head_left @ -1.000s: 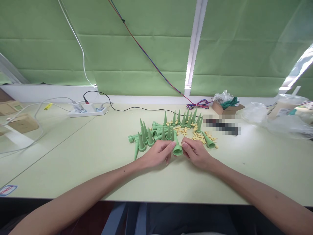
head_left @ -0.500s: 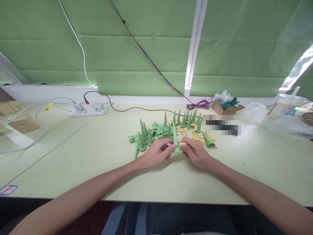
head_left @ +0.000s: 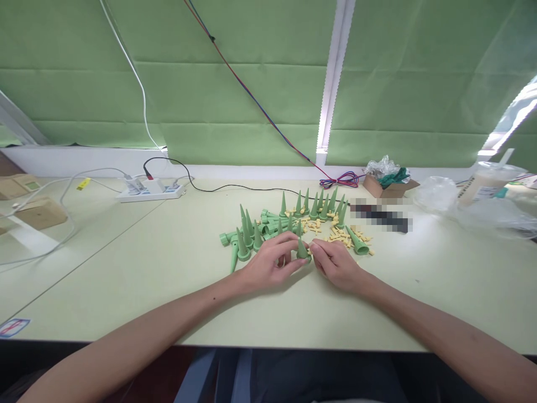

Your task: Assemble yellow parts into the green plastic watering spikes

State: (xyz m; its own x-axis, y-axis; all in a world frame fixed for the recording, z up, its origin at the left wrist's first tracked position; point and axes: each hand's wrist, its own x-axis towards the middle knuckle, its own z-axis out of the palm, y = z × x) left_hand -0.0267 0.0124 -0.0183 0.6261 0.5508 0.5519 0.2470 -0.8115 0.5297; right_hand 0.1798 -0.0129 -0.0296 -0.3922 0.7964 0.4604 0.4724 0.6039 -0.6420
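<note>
Between the thumb and fingers of my left hand (head_left: pixel 274 260) is a hollow green plastic spike (head_left: pixel 301 250), held low over the table. My right hand (head_left: pixel 335 263) is closed in a pinch right beside it. A bit of a small yellow plastic peg (head_left: pixel 309 252) shows between the spike's side and my right fingertips; most of it is hidden. Behind my hands, several green spikes (head_left: pixel 242 246) stand upright and others lie in a heap. Loose yellow pegs (head_left: pixel 339 237) are scattered to their right, beside a spike lying on its side (head_left: pixel 358 242).
A power strip (head_left: pixel 151 191) with plugged-in cables lies at the back left. At the back right are an open cardboard box (head_left: pixel 388 187), a coil of red and blue wire (head_left: pixel 339 180) and a drink cup (head_left: pixel 482 182). A pixelated dark object (head_left: pixel 381 215) lies right of the pegs.
The spike in my left hand has been lowered and tipped, so it looks shorter. My left fingers have shifted along it. My right hand has stayed close by, with less of the yellow peg showing.
</note>
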